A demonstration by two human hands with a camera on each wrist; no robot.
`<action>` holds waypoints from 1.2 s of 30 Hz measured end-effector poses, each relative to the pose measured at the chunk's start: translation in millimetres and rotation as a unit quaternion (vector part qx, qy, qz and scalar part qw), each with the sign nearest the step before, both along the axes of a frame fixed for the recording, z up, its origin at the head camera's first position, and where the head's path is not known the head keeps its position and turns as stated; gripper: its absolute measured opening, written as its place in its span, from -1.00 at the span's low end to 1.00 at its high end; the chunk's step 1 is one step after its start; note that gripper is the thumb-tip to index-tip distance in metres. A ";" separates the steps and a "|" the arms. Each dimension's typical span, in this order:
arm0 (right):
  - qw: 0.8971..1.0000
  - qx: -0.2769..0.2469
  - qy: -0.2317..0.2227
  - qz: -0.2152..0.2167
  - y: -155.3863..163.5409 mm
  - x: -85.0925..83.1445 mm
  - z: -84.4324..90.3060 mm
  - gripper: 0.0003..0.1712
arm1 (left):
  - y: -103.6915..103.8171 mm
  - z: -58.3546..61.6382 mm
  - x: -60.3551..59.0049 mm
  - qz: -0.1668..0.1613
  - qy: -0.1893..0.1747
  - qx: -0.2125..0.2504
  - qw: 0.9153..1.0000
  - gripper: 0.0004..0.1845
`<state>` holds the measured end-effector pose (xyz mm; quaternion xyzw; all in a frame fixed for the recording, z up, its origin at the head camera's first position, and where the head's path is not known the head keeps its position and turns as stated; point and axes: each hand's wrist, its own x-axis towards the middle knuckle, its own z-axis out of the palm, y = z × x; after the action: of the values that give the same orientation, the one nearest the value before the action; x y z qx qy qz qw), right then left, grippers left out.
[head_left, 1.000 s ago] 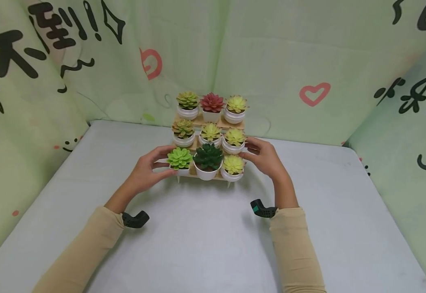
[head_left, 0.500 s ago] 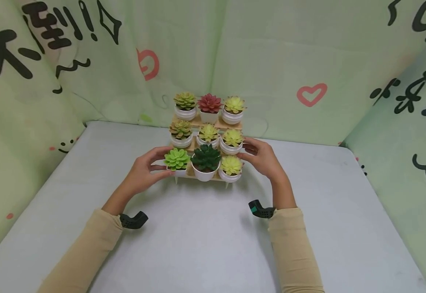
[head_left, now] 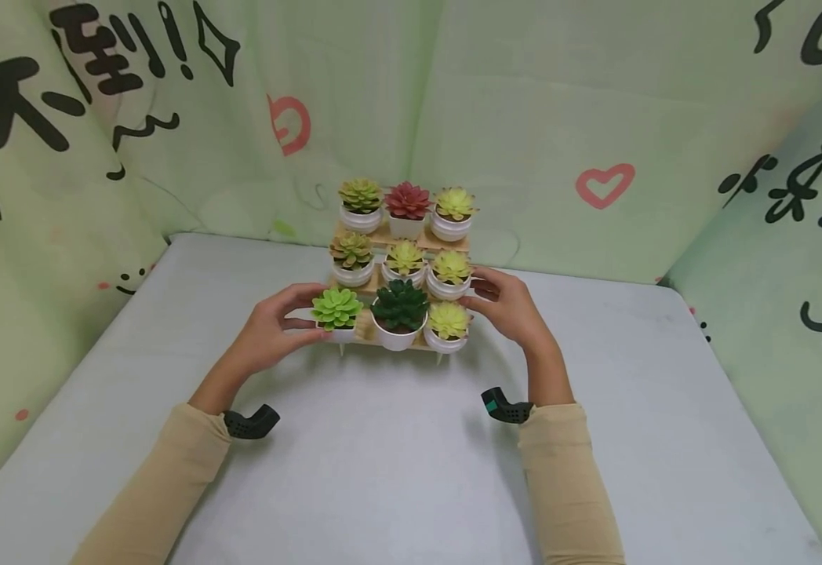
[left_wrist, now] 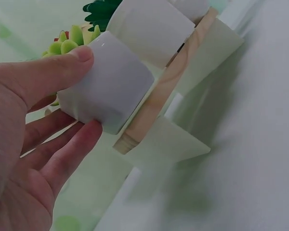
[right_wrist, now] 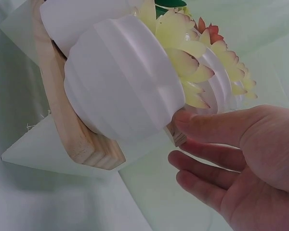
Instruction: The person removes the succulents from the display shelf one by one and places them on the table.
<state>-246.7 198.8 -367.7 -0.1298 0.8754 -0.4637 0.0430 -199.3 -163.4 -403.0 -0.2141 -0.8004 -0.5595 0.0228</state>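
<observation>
On the grey counter (head_left: 397, 455) near its far edge stands a stepped wooden stand (head_left: 383, 235) with three tiers, three potted succulents on each. At the left end of the lowest tier the left hand (head_left: 270, 333) grasps the square white pot (left_wrist: 108, 89) of the bright green succulent (head_left: 337, 307), thumb on its upper face and fingers curled beneath it; the pot sits at the plank's end. Beside it stand a dark green succulent (head_left: 400, 304) and a pale yellow succulent (head_left: 449, 320). The right hand (head_left: 508, 306) is at the stand's right end, thumb tip touching the plank's end by the round ribbed pot (right_wrist: 120, 82), fingers loosely curled and holding nothing. Green printed cloth (head_left: 524, 118) hangs behind.
</observation>
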 end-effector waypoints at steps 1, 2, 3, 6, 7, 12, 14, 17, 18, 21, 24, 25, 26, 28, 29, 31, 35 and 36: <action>1.000 0.000 0.001 0.001 0.0 0.0 0.4 -0.42 | -0.7 0.2 -0.3 -0.001 0.000 0.000 1.000 -0.33; 1.000 -0.001 0.001 0.001 0.0 -0.1 0.9 -0.42 | -1.5 0.5 -0.5 -0.002 0.000 0.001 1.000 -0.33; 1.000 -0.002 0.002 0.002 -0.1 -0.2 1.3 -0.42 | -2.3 0.8 -0.8 -0.005 -0.001 0.001 1.000 -0.33; 1.000 0.001 0.002 0.001 0.1 -0.7 2.3 -0.42 | -4.5 1.9 -1.9 -0.010 -0.004 -0.004 1.000 -0.33; 1.000 0.002 0.002 0.000 0.3 -0.8 2.5 -0.42 | -5.3 2.2 -2.3 -0.011 -0.006 -0.007 1.000 -0.33; 1.000 0.005 -0.002 -0.002 1.1 -1.3 2.7 -0.43 | -10.3 4.2 -4.2 -0.003 -0.018 -0.027 0.999 -0.31; 1.000 0.004 -0.001 -0.001 1.4 -1.4 2.3 -0.43 | -12.5 4.7 -4.7 0.001 -0.022 -0.033 0.999 -0.30; 1.000 0.005 0.002 0.001 1.5 -1.1 1.7 -0.44 | -15.8 5.7 -4.9 0.001 -0.026 -0.036 0.999 -0.29; 1.000 0.005 0.002 0.001 1.3 -0.9 1.5 -0.44 | -17.0 6.0 -4.7 0.001 -0.027 -0.037 0.999 -0.30; 1.000 0.009 -0.001 0.002 1.0 -0.2 0.6 -0.43 | -20.5 7.2 -3.4 0.001 -0.022 -0.043 0.999 -0.32; 1.000 0.011 -0.005 0.000 0.7 0.4 -0.1 -0.41 | -23.9 7.5 -3.0 0.002 -0.014 -0.048 0.999 -0.33; 1.000 0.012 -0.006 -0.001 0.7 0.6 -0.1 -0.41 | -24.9 7.3 -3.2 0.002 -0.010 -0.048 0.999 -0.34; 1.000 0.013 -0.007 -0.002 0.8 0.6 -0.1 -0.41 | -25.9 7.1 -3.6 0.002 -0.009 -0.047 0.999 -0.34; 1.000 0.015 -0.007 -0.003 0.5 0.9 0.4 -0.41 | -27.8 6.8 -4.2 0.000 -0.005 -0.045 0.999 -0.34; 1.000 0.016 -0.007 -0.004 0.5 0.9 0.7 -0.41 | -28.6 6.9 -4.4 -0.001 -0.005 -0.044 0.999 -0.34; 1.000 0.022 -0.008 -0.006 0.3 1.2 1.5 -0.41 | -30.2 6.8 -4.5 -0.002 -0.007 -0.041 0.999 -0.34; 0.999 0.037 -0.010 -0.009 -0.3 1.6 2.9 -0.41 | -32.9 8.4 -3.6 -0.005 -0.018 -0.032 0.999 -0.33; 0.999 0.039 -0.009 -0.008 -0.3 1.6 3.5 -0.41 | -33.5 8.9 -3.9 -0.004 -0.019 -0.031 0.999 -0.33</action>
<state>-245.0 198.5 -364.1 -0.1165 0.8933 -0.4310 0.0519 -203.2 -196.9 -394.0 -0.2069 -0.8169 -0.5385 -0.0011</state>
